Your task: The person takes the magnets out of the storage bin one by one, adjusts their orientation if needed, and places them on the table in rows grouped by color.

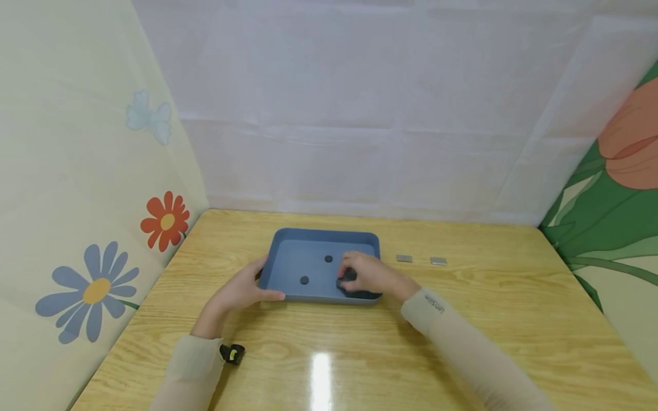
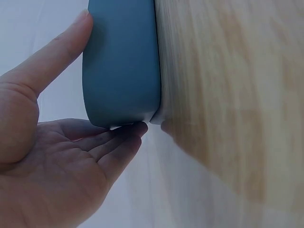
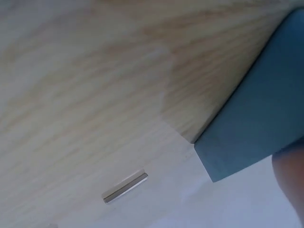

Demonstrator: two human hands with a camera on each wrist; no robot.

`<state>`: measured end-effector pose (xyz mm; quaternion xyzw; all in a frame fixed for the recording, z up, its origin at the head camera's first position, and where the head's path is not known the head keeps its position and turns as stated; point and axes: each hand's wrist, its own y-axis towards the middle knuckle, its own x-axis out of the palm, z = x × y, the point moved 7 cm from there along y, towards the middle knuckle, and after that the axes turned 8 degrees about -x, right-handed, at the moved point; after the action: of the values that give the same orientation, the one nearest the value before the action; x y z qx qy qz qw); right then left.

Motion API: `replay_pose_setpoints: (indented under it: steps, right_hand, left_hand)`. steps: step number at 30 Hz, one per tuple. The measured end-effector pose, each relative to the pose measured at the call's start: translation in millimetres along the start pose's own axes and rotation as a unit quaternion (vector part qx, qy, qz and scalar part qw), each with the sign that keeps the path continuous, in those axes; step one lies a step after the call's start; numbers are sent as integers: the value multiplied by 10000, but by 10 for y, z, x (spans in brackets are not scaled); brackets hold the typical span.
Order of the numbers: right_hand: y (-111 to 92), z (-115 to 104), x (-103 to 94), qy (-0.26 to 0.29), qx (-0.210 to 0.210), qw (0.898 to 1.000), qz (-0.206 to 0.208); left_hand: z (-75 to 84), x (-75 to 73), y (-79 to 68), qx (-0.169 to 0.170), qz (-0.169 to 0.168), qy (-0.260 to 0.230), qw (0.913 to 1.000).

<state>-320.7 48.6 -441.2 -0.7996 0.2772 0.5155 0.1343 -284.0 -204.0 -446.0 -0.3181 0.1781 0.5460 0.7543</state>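
Observation:
A blue-grey rectangular tray (image 1: 298, 245) with a raised rim lies on the wooden table. My left hand (image 1: 241, 292) holds its near left corner. In the left wrist view, the thumb (image 2: 61, 54) rests against the upper edge of the tray (image 2: 123, 61) and the fingers touch its end wall. Over the tray's right part, my right hand (image 1: 366, 273) pinches a dark piece (image 1: 341, 283), partly hidden by the fingers and shadow. Two small black discs (image 1: 328, 258) lie apart on the tray floor. The right wrist view shows only a bit of the right hand (image 3: 290, 178).
Two small flat silvery bars, a nearer one (image 1: 404, 258) and a farther one (image 1: 438, 261), lie on the table right of the tray. White cloth (image 1: 360, 142) hangs behind the table (image 1: 288, 354). A black strap with a buckle (image 1: 233, 354) sits at the left sleeve.

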Motion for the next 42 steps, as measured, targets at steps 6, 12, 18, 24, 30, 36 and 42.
replay_pose_setpoints:
  steps: [6, 12, 18, 24, 30, 36, 42]
  right_hand:
    - [-7, -12, -86, 297, -38, 9995, 123]
    - [-12, -60, -166, 395, -196, 9987, 241]
    - [-36, -34, -181, 399, -138, 9989, 214]
    - [-81, 0, -214, 376, -52, 9989, 260]
    - [-141, 44, -261, 419, 27, 9987, 298]
    - [-248, 149, -322, 377, 223, 9983, 379]
    - [-395, 265, -403, 329, 506, 9968, 530]
  left_hand:
    - [16, 16, 5, 46, -27, 26, 10000]
    - [12, 14, 13, 75, -17, 37, 10000]
    - [4, 19, 22, 16, -36, 11, 10000]
    - [-14, 19, 28, -72, -39, -9, 10000]
    - [7, 8, 13, -59, -21, 13, 10000]
    - [29, 8, -12, -70, -22, -6, 10000]
    - [30, 7, -14, -62, -17, -13, 10000]
